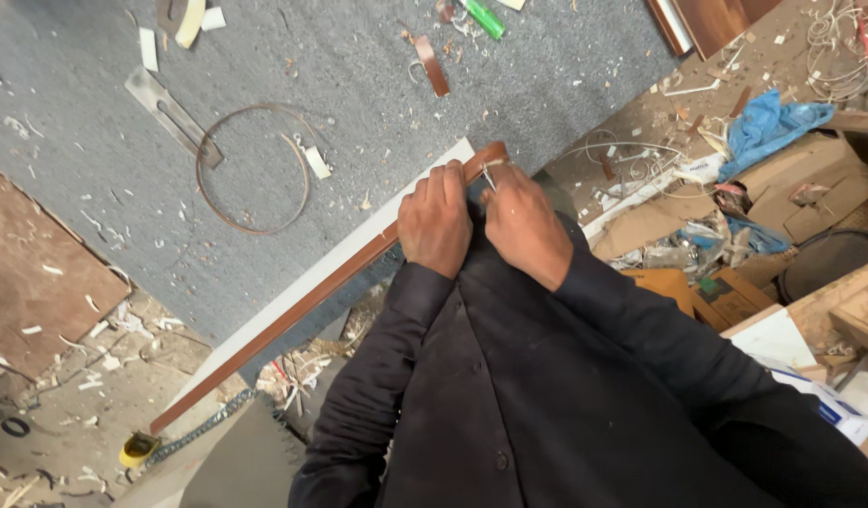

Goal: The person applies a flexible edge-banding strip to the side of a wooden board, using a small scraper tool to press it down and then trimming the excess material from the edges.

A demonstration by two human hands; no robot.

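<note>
My left hand (436,218) clamps the white panel (311,282) with its brown edge strip (293,315) so it stays put, while my right hand (520,224) pinches a small blade (490,175) at the strip's end, against the grey surface (264,113).

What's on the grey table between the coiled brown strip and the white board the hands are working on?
In the head view, between the coiled brown strip and the white board lie only grey table, wood shavings and a small white offcut by the coil.

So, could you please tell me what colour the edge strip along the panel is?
The edge strip is reddish brown against the white panel, clearest in the head view.
</note>
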